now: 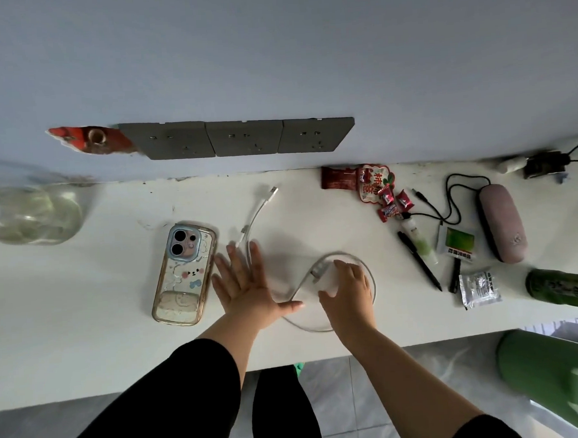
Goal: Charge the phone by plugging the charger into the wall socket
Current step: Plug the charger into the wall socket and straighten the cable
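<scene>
A phone point(183, 273) in a clear patterned case lies face down on the white counter point(85, 313). Just to its right, my left hand point(242, 283) rests flat with fingers spread, lying over part of the white cable point(252, 220). The cable's free plug end point(272, 190) points toward the wall. My right hand point(346, 286) is curled over the white charger block point(327, 278), fingers gripping it on the counter; the cable loops around it. Three grey wall sockets point(243, 138) sit in a row on the wall above the counter.
A glass jar point(29, 215) stands at the far left. Candy wrappers point(376, 187), a black pen point(418, 260), a small tube, packets, a pink case point(502, 222) with a black cord and green bottles point(566, 288) crowd the right side. A broken hole point(91, 139) gapes left of the sockets.
</scene>
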`<state>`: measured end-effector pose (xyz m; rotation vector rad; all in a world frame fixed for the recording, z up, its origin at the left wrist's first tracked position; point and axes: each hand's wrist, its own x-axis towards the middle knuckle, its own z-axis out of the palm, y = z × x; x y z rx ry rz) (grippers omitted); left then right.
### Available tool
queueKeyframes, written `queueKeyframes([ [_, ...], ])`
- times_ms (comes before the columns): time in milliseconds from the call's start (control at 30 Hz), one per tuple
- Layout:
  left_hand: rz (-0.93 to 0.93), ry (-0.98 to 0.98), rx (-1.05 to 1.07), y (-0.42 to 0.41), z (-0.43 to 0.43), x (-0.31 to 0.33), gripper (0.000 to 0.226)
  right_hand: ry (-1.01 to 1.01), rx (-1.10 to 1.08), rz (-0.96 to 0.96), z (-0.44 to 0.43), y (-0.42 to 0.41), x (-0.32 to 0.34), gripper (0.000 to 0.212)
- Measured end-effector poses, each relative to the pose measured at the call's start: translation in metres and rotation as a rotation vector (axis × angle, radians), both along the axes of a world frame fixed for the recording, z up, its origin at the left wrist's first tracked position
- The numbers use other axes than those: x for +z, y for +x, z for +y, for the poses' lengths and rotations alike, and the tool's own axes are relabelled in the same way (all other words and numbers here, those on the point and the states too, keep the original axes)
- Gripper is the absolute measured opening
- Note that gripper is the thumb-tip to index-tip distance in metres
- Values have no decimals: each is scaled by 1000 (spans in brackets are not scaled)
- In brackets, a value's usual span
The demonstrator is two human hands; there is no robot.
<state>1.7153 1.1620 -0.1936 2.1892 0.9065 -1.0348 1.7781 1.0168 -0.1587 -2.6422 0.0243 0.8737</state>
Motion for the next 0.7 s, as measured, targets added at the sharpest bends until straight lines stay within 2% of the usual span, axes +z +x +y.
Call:
queueKeyframes([
  [67,23,-4,1,3,0,0,150,59,-67,1,5,7,8,63],
  [133,38,-3,4,4,-1,1,152,189,-157,57,14,17,18,55],
  [233,47,-2,-5,4,-1,1,152,539,-428,309,29,34,34,40],
  [333,34,-8,-3,2,0,0,152,802,-601,506,41,50,47,49],
  [467,21,-15,-4,0,0,0,151,911,-556,521,57,72,61,49],
  [533,15,-19,-9,-1,0,1,150,929,-508,486,66,81,68,43],
  [600,10,-28,-11,-1,0,2,149,927,-485,439,74,87,74,46],
  [700,9,-29,-21,0,0,4,148,936,-488,378,80,93,79,30],
])
